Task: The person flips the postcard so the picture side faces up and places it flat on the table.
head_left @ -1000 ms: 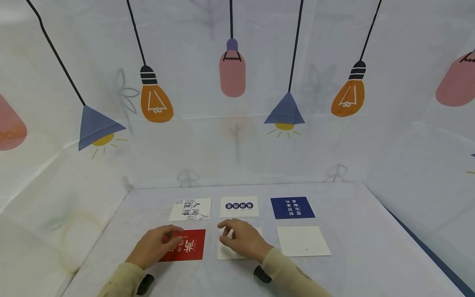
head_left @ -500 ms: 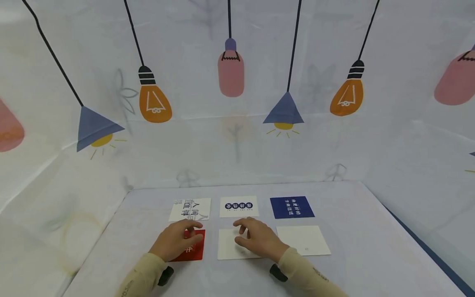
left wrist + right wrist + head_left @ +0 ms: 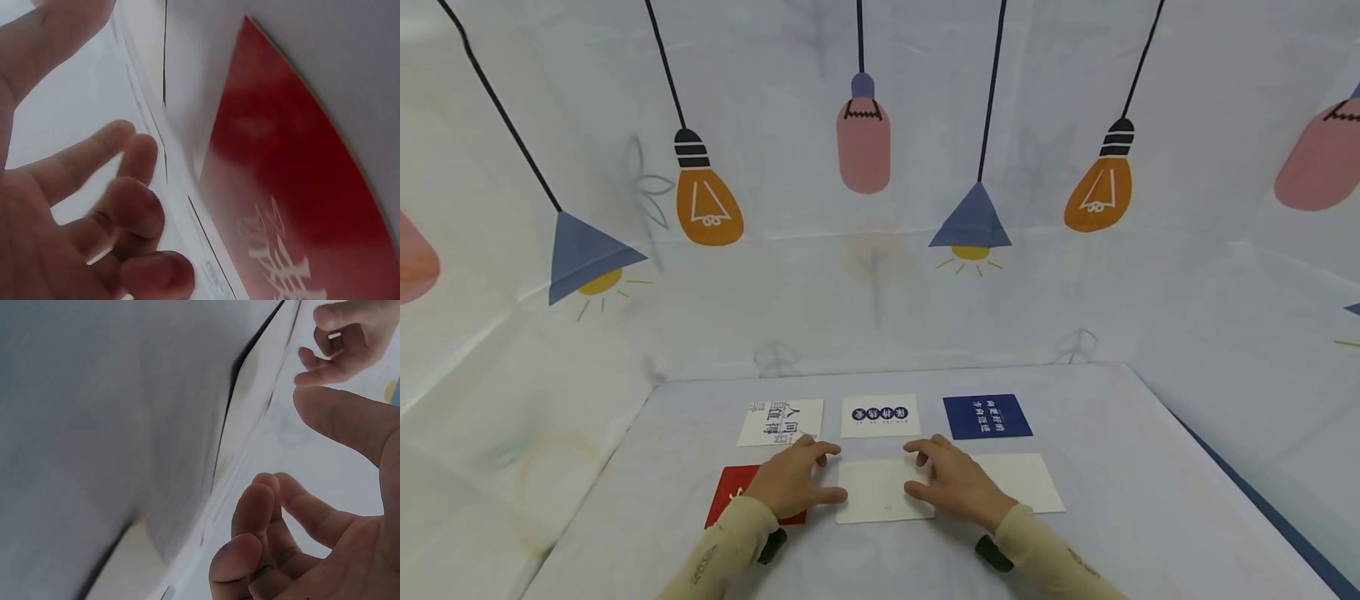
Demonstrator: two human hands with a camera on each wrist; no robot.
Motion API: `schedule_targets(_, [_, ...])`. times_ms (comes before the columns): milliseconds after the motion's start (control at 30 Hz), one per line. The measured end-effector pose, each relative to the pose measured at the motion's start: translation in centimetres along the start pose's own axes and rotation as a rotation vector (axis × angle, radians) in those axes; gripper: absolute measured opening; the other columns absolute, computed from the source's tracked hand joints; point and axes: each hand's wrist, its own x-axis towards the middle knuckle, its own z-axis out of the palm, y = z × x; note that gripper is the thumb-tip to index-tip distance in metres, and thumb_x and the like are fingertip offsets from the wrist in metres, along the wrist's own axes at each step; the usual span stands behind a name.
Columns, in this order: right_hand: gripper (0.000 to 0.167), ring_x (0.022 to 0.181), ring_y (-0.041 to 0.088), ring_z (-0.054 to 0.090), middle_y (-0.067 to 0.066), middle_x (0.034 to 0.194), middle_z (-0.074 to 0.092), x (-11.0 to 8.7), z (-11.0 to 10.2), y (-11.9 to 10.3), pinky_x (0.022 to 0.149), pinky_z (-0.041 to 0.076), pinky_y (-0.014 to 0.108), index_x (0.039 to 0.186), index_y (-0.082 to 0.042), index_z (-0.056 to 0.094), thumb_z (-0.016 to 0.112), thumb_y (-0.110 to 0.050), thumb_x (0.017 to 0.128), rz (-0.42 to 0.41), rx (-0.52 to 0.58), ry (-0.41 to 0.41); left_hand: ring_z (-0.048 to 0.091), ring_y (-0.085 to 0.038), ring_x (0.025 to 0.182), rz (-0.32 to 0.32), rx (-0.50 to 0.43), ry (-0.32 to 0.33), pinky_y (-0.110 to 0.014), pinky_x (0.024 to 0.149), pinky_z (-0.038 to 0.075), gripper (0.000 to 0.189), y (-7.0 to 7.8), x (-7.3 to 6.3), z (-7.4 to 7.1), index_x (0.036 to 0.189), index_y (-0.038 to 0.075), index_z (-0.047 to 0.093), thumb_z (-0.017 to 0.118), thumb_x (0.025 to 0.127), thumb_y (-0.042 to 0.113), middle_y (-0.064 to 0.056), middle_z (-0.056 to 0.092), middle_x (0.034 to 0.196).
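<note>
My left hand (image 3: pixel 792 480) hovers over the red card (image 3: pixel 735 486) with white characters, covering part of it; its thumb and fingers are apart and hold nothing. Between the two hands lies a blank cream card (image 3: pixel 883 492), its sides close to both thumbs. My right hand (image 3: pixel 958 482) is above the gap between that card and a second blank cream card (image 3: pixel 1026 483), which it partly hides. Its fingers are loosely bent around air. The left wrist view shows the red card (image 3: pixel 281 156) beside the left fingers. In the right wrist view, the left hand (image 3: pixel 353 340) appears beyond the right thumb.
A back row holds a white card with large blue-grey characters (image 3: pixel 780 422), a white card with dark blue circles (image 3: pixel 880 415) and a blue card (image 3: pixel 987 416). All lie flat on the white-covered table (image 3: pixel 1120 467). White sheeting printed with lamps (image 3: pixel 880 308) encloses it.
Both hands have shifted to the right, the left one from the red card's left side toward the middle blank card. The right hand has uncovered most of that card. The cards stay in place.
</note>
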Motion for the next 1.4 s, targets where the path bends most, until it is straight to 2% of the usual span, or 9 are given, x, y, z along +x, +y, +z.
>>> schedule_targets(167, [0.06, 0.09, 0.016, 0.052, 0.002, 0.106, 0.058, -0.3, -0.4, 0.8, 0.084, 0.05, 0.043, 0.132, -0.009, 0.062, 0.084, -0.031, 0.081, 0.014, -0.045, 0.029, 0.055, -0.016, 0.08, -0.03, 0.027, -0.051, -0.037, 0.072, 0.05, 0.078, 0.6, 0.2, 0.3, 0.13, 0.021, 0.068, 0.09, 0.065, 0.057, 0.001, 0.058, 0.103])
schedule_targets(300, [0.068, 0.096, 0.019, 0.051, 0.004, 0.107, 0.057, -0.5, -0.5, 1.4, 0.089, 0.049, 0.046, 0.135, -0.006, 0.061, 0.087, -0.035, 0.078, 0.018, -0.063, 0.034, 0.054, -0.018, 0.08, -0.039, 0.036, -0.055, -0.037, 0.07, 0.05, 0.078, 0.7, 0.3, 0.5, 0.128, 0.021, 0.069, 0.092, 0.062, 0.056, -0.001, 0.056, 0.103])
schedule_targets(533, [0.075, 0.093, 0.019, 0.049, 0.003, 0.105, 0.056, -0.4, -0.7, 2.0, 0.087, 0.048, 0.045, 0.136, -0.003, 0.061, 0.088, -0.037, 0.075, 0.033, -0.083, -0.009, 0.054, -0.017, 0.082, -0.027, -0.007, -0.051, -0.038, 0.072, 0.05, 0.076, -0.1, 0.5, 1.4, 0.128, 0.024, 0.069, 0.092, 0.062, 0.057, 0.001, 0.055, 0.104])
schedule_targets(800, [0.073, 0.093, 0.018, 0.049, 0.001, 0.105, 0.056, 0.1, -0.8, 1.9, 0.088, 0.048, 0.045, 0.135, -0.006, 0.063, 0.088, -0.039, 0.075, 0.046, -0.075, -0.041, 0.054, -0.017, 0.082, -0.039, -0.029, -0.042, -0.038, 0.073, 0.05, 0.074, 0.2, 0.3, 1.3, 0.126, 0.026, 0.067, 0.093, 0.063, 0.053, 0.002, 0.055, 0.104])
schedule_targets(1033, [0.058, 0.092, 0.017, 0.049, -0.003, 0.1, 0.054, 0.0, -0.8, 1.9, 0.088, 0.047, 0.045, 0.125, -0.01, 0.067, 0.088, -0.032, 0.076, 0.021, -0.056, -0.043, 0.056, -0.018, 0.083, -0.013, -0.015, 0.006, -0.04, 0.073, 0.052, 0.075, 0.0, 0.2, 1.6, 0.126, 0.028, 0.064, 0.094, 0.061, 0.053, 0.002, 0.058, 0.104])
schedule_targets(1167, [0.056, 0.091, 0.017, 0.049, -0.003, 0.099, 0.055, 0.0, -0.8, 1.8, 0.088, 0.047, 0.045, 0.123, -0.011, 0.064, 0.089, -0.029, 0.076, 0.016, -0.025, -0.037, 0.056, -0.018, 0.084, -0.015, 0.007, 0.012, -0.041, 0.074, 0.053, 0.076, 0.1, 0.1, 1.6, 0.126, 0.029, 0.064, 0.093, 0.061, 0.056, 0.002, 0.058, 0.105])
schedule_targets(1300, [0.057, 0.09, 0.017, 0.049, -0.002, 0.097, 0.054, 0.0, -0.8, 1.8, 0.085, 0.046, 0.044, 0.123, -0.012, 0.061, 0.09, -0.026, 0.076, 0.013, 0.001, -0.029, 0.055, -0.015, 0.082, -0.006, 0.027, 0.01, -0.038, 0.072, 0.052, 0.078, 0.3, 0.0, 1.4, 0.13, 0.026, 0.062, 0.091, 0.065, 0.057, 0.005, 0.059, 0.102])
schedule_targets(1400, [0.058, 0.089, 0.017, 0.049, -0.003, 0.096, 0.054, -0.1, -0.8, 1.7, 0.083, 0.046, 0.041, 0.123, -0.012, 0.059, 0.09, -0.024, 0.076, 0.012, 0.016, -0.022, 0.055, -0.012, 0.069, 0.002, -0.004, 0.025, -0.034, 0.06, 0.048, 0.073, 0.5, -0.2, 0.9, 0.134, 0.021, 0.06, 0.086, 0.074, 0.054, 0.007, 0.059, 0.086])
